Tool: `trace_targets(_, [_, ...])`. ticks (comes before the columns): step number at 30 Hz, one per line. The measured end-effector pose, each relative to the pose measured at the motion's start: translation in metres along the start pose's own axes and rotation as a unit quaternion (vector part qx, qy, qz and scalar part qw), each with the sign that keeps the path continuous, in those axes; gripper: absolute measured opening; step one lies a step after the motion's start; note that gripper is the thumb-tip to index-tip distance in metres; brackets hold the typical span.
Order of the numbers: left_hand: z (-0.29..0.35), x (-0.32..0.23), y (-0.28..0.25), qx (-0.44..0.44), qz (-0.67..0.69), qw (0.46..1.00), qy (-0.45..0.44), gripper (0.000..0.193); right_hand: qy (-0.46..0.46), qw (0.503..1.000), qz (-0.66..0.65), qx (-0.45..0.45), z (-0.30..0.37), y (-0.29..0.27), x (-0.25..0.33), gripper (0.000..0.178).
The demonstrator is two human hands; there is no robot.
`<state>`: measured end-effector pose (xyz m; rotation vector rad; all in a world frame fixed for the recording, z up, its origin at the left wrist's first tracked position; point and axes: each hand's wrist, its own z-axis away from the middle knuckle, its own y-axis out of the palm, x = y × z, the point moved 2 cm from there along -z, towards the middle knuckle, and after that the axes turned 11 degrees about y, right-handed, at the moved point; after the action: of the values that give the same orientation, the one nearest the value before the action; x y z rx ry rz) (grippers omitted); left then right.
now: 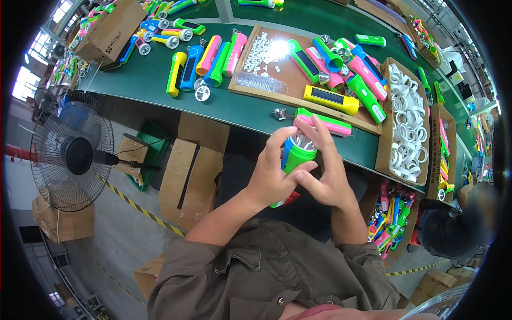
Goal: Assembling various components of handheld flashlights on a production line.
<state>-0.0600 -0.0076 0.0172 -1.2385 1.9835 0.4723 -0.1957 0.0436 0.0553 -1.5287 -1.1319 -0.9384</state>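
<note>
Above my lap, a green and blue flashlight [298,158] is held head up, with its shiny reflector showing. My left hand [266,176] is closed round its left side, index finger bent up to the rim. On the right side, my right hand [332,173] rests its fingers on the rim, with the thumb across the front of the body. Whether a clear lens lies over the reflector is too small to tell. A pink and green flashlight [324,122] lies just beyond my fingers at the table edge, beside a loose reflector [279,113].
On the green table [144,85] stands a wooden tray [290,96] holding small white parts, stacked clear discs [260,81] and several flashlights. A carton of white rings [407,122] stands to the right. A fan [78,154] is at left; a person [453,226] sits at right.
</note>
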Motion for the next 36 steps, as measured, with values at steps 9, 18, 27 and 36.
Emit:
trace_targets(9, [-0.013,-0.007,-0.015,0.059,-0.076,0.992,0.082,0.062,-0.125,0.983,-0.126,-0.055,0.002,-0.001,-0.032,0.043])
trace_targets(18, [0.012,0.002,-0.016,0.064,0.04,0.995,0.059,0.048,-0.129,0.976,-0.137,-0.108,0.013,0.016,-0.033,0.032])
trace_targets(27, [0.147,-0.003,-0.02,0.006,0.304,0.894,-0.33,0.035,0.06,0.978,0.185,-0.077,-0.13,-0.014,-0.072,0.019])
trace_targets(36, [0.144,-0.015,-0.031,0.046,0.278,0.92,-0.271,0.066,0.179,0.871,0.457,0.024,-0.19,0.006,-0.1,0.034])
